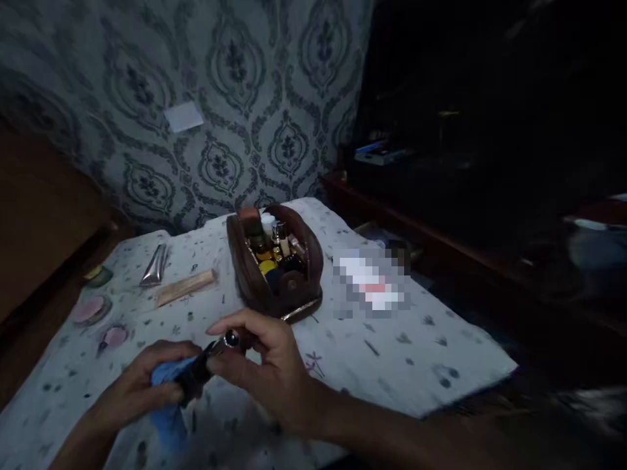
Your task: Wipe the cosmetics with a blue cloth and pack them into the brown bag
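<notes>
Dark slim tube [211, 358], silver-tipped, tilted, against blue cloth [169, 418].

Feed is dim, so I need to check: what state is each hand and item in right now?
Left hand: shut on blue cloth, wrapped round slim dark tube.
Right hand: pinching that tube's upper end, silver tip up.
Brown pouch: open, upright, filled with small bottles.
Silver squeeze tube: lying flat, squeezed thin.
Pink compact: lying flat, pink face showing.

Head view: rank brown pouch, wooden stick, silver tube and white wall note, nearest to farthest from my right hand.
1. Brown pouch, beyond right hand.
2. Wooden stick, left of pouch.
3. Silver tube, farther left.
4. White wall note, far back.
</notes>
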{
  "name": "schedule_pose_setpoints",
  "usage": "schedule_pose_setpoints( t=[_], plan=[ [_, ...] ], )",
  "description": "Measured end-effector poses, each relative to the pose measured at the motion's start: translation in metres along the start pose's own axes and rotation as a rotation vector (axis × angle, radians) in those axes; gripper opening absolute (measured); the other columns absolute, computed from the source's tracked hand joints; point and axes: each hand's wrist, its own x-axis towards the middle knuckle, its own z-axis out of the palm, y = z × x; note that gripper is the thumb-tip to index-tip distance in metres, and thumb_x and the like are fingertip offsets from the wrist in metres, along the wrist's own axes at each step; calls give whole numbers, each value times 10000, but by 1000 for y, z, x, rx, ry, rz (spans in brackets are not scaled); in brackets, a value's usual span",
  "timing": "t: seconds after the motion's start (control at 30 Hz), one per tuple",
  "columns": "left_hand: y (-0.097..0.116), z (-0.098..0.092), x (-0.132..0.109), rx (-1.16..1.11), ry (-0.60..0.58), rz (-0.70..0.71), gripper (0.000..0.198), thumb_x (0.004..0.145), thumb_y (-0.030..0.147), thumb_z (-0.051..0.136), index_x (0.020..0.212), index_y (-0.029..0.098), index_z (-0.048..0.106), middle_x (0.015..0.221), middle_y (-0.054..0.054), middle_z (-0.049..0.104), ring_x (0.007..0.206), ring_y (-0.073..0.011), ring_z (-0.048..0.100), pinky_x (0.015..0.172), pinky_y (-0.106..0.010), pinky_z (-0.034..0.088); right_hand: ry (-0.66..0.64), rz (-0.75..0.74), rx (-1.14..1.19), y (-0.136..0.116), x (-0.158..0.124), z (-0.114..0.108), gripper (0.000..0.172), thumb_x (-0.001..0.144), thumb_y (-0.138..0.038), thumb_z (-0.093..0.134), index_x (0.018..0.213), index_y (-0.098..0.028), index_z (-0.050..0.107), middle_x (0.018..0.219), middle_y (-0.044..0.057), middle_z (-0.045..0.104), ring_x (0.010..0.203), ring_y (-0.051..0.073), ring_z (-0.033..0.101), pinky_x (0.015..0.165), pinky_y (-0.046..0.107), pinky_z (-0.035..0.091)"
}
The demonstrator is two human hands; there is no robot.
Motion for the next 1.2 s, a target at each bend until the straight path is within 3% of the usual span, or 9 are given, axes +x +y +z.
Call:
schedule_pose_setpoints(
  t=[0.2,0.43,0.57,0.77,0.87,0.97,1.03,1.1,1.2],
  plan=[
    [4,44,18,67,70,36,514,709,651,763,1018,245,818,955,-82,775,866,-288,698,800,-379,592,-58,139,2,-11,-20,-29,396,723,-516,843,800,-174,659,774,-21,557,700,109,522,628,234,421],
    [35,109,29,-194,4,-252,553,723,665,767,1060,228,788,976,-66,760,889,-258,692,813,-369,575,85,241,163,-20,-37,-62,321,794,-468,778,884,-213,606,742,-30,555,684,110,500,644,236,436],
    [46,121,36,-331,-86,-324,498,712,567,826,1114,280,767,887,-40,744,775,-202,666,704,-303,551,53,258,254,-28,-37,-76,307,841,-487,744,894,-218,604,715,-32,550,620,94,491,579,222,428],
    [64,146,70,-367,-228,-210,614,751,752,673,688,141,686,554,-17,550,470,-89,439,437,-198,382,71,350,178,-48,-23,-94,322,839,-477,770,1003,-217,675,778,-6,628,621,91,554,568,209,485],
    [77,146,77,-169,-215,-41,670,881,771,473,666,163,654,545,-23,567,453,-104,479,420,-209,400,111,338,54,-57,-14,-106,328,893,-507,701,1050,-220,689,825,18,674,610,97,569,538,209,490],
    [88,129,78,236,-89,266,462,1020,513,439,795,192,682,630,-18,636,534,-116,583,518,-211,478,152,276,-140,-70,-1,-115,307,949,-499,618,1048,-219,697,766,11,648,602,111,570,509,211,472],
    [91,113,81,585,50,465,221,1025,318,499,1040,207,690,731,-15,671,618,-118,630,588,-211,496,128,230,-297,-80,13,-117,287,967,-473,588,986,-210,702,713,0,613,606,120,574,510,216,466],
    [91,99,87,913,171,608,245,995,225,554,1224,191,634,751,-8,652,619,-117,620,567,-214,468,67,200,-451,-88,31,-116,268,971,-440,580,939,-201,696,690,-8,601,612,127,582,523,224,470],
    [90,88,99,1213,265,710,279,993,219,556,1260,150,601,729,0,619,598,-127,608,533,-231,434,4,144,-686,-93,67,-110,205,970,-368,587,1029,-193,675,756,0,652,672,139,621,595,236,498]
  ],
)
